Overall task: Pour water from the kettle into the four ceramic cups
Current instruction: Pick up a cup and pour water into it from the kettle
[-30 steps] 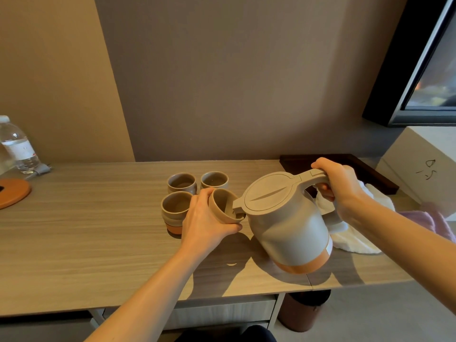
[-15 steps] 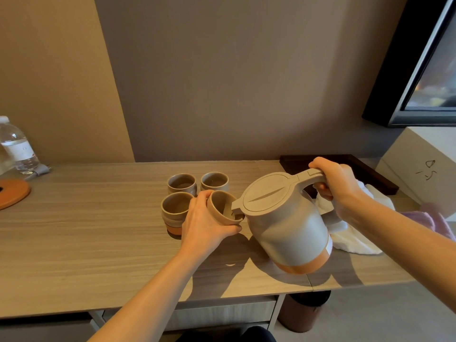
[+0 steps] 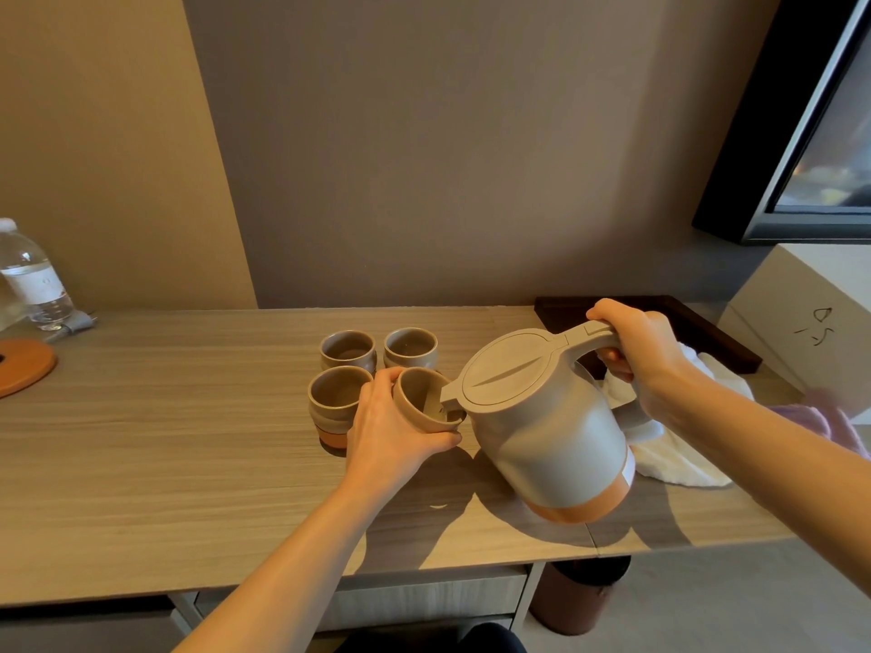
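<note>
A grey kettle (image 3: 546, 426) with an orange base band hangs tilted to the left above the wooden table (image 3: 165, 464). My right hand (image 3: 636, 351) grips its handle. Its spout reaches into a tilted brown ceramic cup (image 3: 419, 398), which my left hand (image 3: 391, 431) holds from the left side. Three more cups stand upright beside it: one at the front left (image 3: 337, 402), one at the back left (image 3: 348, 351), one at the back right (image 3: 410, 346). Water level in the cups is not clear.
A white cloth (image 3: 678, 454) lies behind the kettle, next to a dark tray (image 3: 707, 332). A water bottle (image 3: 33, 280) and an orange round base (image 3: 23, 365) sit at the far left. A white box (image 3: 810, 313) stands at the right, a brown bin (image 3: 579, 600) under the table.
The kettle and the held cup have shifted very slightly to the left. Both hands keep their grips.
</note>
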`<move>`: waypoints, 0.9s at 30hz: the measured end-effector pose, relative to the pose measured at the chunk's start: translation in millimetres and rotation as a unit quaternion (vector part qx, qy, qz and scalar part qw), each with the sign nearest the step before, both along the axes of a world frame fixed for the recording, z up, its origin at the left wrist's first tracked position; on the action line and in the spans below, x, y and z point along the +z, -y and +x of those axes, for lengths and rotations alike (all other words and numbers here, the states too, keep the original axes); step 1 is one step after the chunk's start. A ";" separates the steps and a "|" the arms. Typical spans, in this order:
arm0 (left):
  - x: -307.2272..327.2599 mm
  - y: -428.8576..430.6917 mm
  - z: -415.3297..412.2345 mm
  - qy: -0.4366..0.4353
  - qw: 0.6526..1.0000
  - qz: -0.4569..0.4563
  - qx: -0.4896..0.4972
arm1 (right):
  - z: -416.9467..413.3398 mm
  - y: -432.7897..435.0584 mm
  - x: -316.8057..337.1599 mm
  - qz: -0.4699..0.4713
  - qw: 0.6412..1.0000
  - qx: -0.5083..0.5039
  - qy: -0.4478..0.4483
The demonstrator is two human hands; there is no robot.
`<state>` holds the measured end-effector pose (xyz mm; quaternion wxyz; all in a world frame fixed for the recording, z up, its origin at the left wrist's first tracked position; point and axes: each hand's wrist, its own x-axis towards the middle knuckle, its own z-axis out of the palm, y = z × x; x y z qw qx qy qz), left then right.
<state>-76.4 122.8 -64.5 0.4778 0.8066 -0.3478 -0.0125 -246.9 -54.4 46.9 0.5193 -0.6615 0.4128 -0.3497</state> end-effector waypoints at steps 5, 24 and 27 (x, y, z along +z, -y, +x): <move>-1.3 -0.6 0.1 -0.008 1.000 -0.002 0.004 | 1.4 -2.0 0.9 -0.001 1.000 -0.001 -0.002; -4.2 -0.8 -1.8 -0.038 0.999 -0.011 0.010 | 6.1 -8.3 5.8 -0.009 1.000 -0.009 -0.011; -5.2 -0.5 -1.8 -0.049 0.999 -0.015 0.010 | 6.1 -8.7 6.6 -0.008 1.000 -0.006 -0.016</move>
